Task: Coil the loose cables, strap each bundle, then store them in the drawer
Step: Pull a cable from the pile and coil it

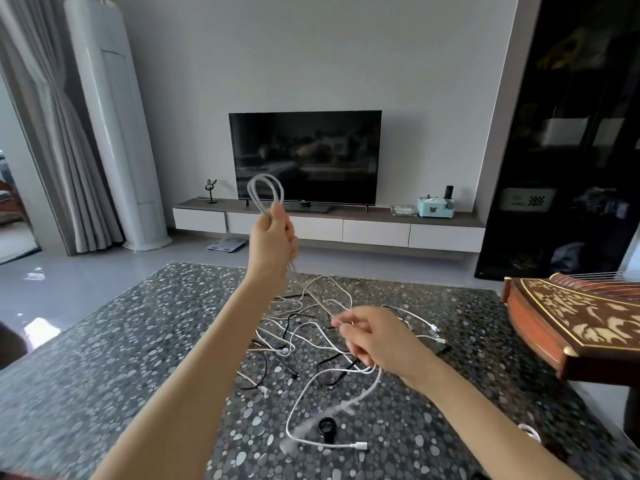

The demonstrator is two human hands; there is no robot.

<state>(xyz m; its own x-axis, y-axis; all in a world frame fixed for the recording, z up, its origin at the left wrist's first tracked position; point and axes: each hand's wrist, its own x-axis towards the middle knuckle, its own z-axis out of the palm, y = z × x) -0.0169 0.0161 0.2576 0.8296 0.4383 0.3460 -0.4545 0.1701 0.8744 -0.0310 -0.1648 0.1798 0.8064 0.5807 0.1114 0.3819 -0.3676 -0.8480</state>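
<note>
A dark television [304, 157] stands beyond the left hand [273, 237]. A rabbit figurine [210, 190] stands to the left of that hand; a light-blue tissue box [435, 206] sits well to its right. A white tower air conditioner [114, 133] and a grey curtain [52, 116] stand further left. A carved wooden zither [571, 323] lies to the right of the right hand [374, 337]. The pebble-patterned table [104, 341] lies under both hands.

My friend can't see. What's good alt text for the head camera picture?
A person's left hand holds up white cable loops while the right hand pinches a trailing strand above tangled black and white cables on a pebble-patterned table. A dark TV stands behind.
</note>
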